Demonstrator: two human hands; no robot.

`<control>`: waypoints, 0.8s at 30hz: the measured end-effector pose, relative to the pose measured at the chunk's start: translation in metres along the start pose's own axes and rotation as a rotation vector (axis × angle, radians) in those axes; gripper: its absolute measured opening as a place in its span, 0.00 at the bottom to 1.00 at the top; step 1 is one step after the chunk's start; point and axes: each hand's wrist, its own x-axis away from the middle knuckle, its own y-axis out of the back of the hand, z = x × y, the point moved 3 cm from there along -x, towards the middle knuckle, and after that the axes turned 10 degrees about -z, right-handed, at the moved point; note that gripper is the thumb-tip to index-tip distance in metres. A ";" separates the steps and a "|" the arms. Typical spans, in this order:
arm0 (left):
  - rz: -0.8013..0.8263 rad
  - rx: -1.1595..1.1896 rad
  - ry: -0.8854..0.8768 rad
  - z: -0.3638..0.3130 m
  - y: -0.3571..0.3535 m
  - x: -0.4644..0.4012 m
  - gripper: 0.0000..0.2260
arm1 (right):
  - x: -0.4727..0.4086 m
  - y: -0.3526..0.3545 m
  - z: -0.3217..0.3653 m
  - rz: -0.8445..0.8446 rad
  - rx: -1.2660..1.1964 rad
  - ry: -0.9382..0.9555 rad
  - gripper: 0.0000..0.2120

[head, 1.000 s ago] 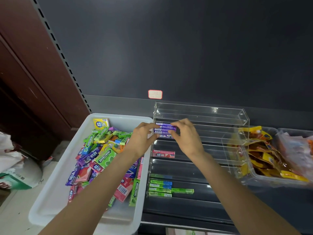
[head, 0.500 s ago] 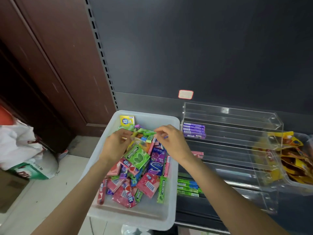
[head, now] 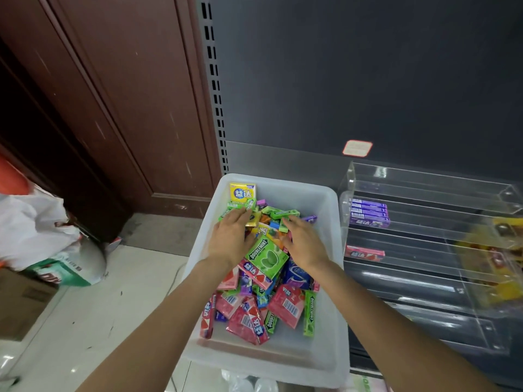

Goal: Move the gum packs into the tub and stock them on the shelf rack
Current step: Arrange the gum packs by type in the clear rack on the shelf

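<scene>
Both hands are down in the tub (head: 334, 278) — a milky, rounded-corner plastic bin with smooth walls, set just left of the rack (head: 424, 250). The left hand (head: 230, 241) lies palm-down on the pile with its fingers stretched forward over slim green sticks near the far end; the right hand (head: 304, 244) mirrors it, fingers extended and spread onto a green stick and the packs beneath. Neither hand plainly grips anything; they rest on the heap, loosely flat. The gum packs (head: 263, 292) are a glossy jumble: flat pink cartons with barcodes, long thin green Doublemint sticks, a broad green Doublemint box (head: 266, 257) sitting tilted between the two wrists, a blue pack under the right wrist, purple slivers poking out, and a square yellow pack (head: 242, 191) lying against the tub's back wall. Everything lies at angles, overlapping, heaped toward the middle and far end while the near floor of the tub shows bare. Over on the rack — clear acrylic, stepped in tiers, shiny edges catching the light — a neat stack of purple packs (head: 369, 212) sits at the left end of an upper tier, and a single pink pack (head: 364, 253) lies flat at the left end of a tier lower down. Yellow wrappers (head: 492, 264) blur through the acrylic at far right. Behind stands a matte dark panel with a small pink label (head: 357, 148).
</scene>
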 end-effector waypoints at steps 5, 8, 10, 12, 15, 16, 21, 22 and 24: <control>-0.119 -0.119 -0.034 0.000 0.002 -0.012 0.21 | -0.014 -0.004 -0.001 -0.136 -0.015 -0.068 0.17; -0.158 -0.085 -0.050 0.003 0.001 -0.016 0.20 | -0.017 -0.003 0.000 -0.192 -0.034 -0.094 0.13; -0.184 -0.051 -0.078 0.005 0.001 -0.018 0.17 | -0.015 -0.001 0.000 -0.214 -0.038 -0.071 0.12; -0.217 -0.022 -0.114 0.006 0.003 -0.017 0.15 | -0.012 0.004 0.000 -0.249 -0.026 -0.042 0.10; -0.303 0.071 -0.166 0.006 0.012 -0.009 0.12 | -0.004 0.016 0.004 -0.367 -0.002 -0.001 0.09; -0.333 0.139 -0.159 0.005 0.016 -0.006 0.11 | -0.001 0.021 0.007 -0.400 -0.054 -0.003 0.10; -0.283 0.568 0.098 0.002 0.034 0.009 0.10 | 0.015 0.036 0.024 -0.326 -0.488 -0.132 0.12; -0.266 0.600 0.123 0.002 0.034 0.011 0.10 | 0.019 0.039 0.027 -0.310 -0.544 -0.154 0.11; -0.254 0.625 0.129 0.002 0.036 0.016 0.09 | 0.028 0.043 0.033 -0.300 -0.636 -0.186 0.09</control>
